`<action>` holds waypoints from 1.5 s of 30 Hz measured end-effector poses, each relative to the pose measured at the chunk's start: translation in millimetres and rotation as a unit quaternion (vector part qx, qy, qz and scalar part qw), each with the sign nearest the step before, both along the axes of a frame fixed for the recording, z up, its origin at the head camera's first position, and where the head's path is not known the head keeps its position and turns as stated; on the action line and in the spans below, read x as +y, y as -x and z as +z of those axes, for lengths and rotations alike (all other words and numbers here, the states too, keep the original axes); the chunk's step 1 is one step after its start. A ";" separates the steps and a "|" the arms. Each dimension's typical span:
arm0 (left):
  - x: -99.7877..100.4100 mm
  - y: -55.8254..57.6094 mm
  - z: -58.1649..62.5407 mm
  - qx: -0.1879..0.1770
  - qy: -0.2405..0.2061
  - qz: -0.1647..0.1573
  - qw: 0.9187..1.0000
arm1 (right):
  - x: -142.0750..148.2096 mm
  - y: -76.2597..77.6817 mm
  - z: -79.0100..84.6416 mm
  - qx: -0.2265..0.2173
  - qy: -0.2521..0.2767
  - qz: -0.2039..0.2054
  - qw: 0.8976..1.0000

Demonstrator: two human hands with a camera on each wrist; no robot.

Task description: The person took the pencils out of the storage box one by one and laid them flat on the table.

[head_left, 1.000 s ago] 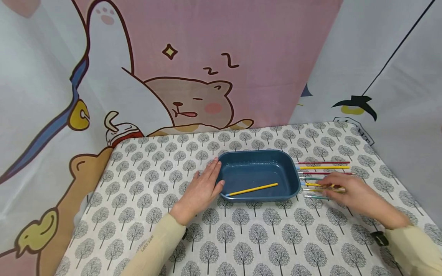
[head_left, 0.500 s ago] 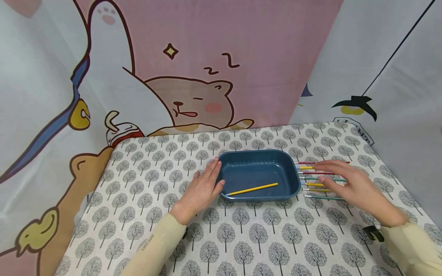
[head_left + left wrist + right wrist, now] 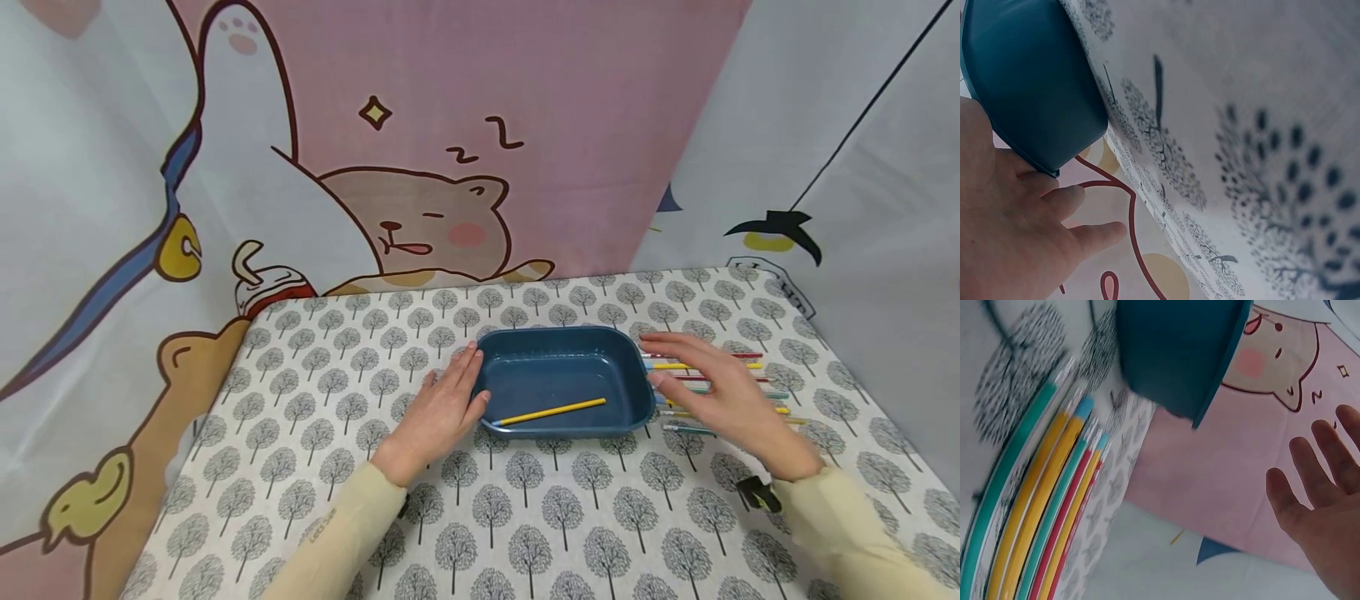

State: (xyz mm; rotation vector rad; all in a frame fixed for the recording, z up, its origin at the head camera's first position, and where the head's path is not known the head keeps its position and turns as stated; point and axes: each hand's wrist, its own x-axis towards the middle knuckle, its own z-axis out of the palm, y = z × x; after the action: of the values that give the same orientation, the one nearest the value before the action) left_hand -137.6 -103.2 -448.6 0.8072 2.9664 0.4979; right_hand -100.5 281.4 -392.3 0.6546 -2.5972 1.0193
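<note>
A dark blue rectangular tray (image 3: 562, 375) sits on the table, with a yellow pencil (image 3: 550, 412) lying inside along its near side. My left hand (image 3: 438, 408) rests against the tray's left rim, fingers extended. In the left wrist view, the fingers (image 3: 1063, 203) reach past the tray's wall (image 3: 1038, 75). Just right of the tray, my right hand (image 3: 720, 396) hovers over a row of pencils, fingers extended and holding nothing. The right wrist view shows red, yellow and green pencils (image 3: 1041, 494) side by side, apart from the raised right hand (image 3: 1329, 506).
The table is covered with a tree-print cloth (image 3: 315, 408). Behind it hangs a pink and white curtain (image 3: 585, 125) with cartoon animals, and pale curtains close in both sides.
My right hand lets go of the pencils it was touching, lifts and moves left toward the tray's right end with spread fingers. The left hand, the tray and the pencil inside stay put.
</note>
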 end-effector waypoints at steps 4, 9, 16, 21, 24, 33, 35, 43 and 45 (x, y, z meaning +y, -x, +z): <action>0.3 0.1 0.1 -0.001 0.003 0.002 1.000 | -13.2 4.4 -2.3 -0.006 -0.004 0.015 1.000; 0.5 -0.4 0.3 -0.001 0.003 0.003 1.000 | -31.5 10.2 -3.5 -0.013 -0.019 0.043 0.999; 1.2 -1.3 1.1 -0.003 0.003 0.003 1.000 | -55.2 17.8 -4.0 -0.061 0.003 0.087 0.994; 1.2 -1.0 0.9 0.000 0.000 0.001 1.000 | -69.5 25.2 -10.9 -0.077 0.014 0.115 0.990; 1.0 -0.5 0.2 0.001 0.004 0.002 1.000 | -79.0 28.5 -13.9 -0.083 0.008 0.130 0.988; 1.1 -0.7 1.1 -0.007 0.010 0.004 1.000 | -102.0 38.2 -17.2 -0.115 -0.060 0.156 0.979; 0.9 -0.8 1.4 -0.008 0.011 0.004 1.000 | -105.8 40.8 -18.3 -0.119 -0.069 0.157 0.978; 0.5 -0.5 1.6 -0.004 0.008 -0.001 1.000 | -121.1 52.5 -27.9 -0.117 -0.104 0.170 0.973; 0.5 -0.5 2.0 -0.005 0.009 -0.001 1.000 | -124.5 54.4 -29.5 -0.128 -0.112 0.172 0.970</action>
State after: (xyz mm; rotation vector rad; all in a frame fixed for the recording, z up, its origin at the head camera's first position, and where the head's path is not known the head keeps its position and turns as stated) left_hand -137.1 -102.7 -446.6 0.8049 2.9567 0.4723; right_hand -154.9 156.9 -421.8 1.1319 -2.9189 0.9656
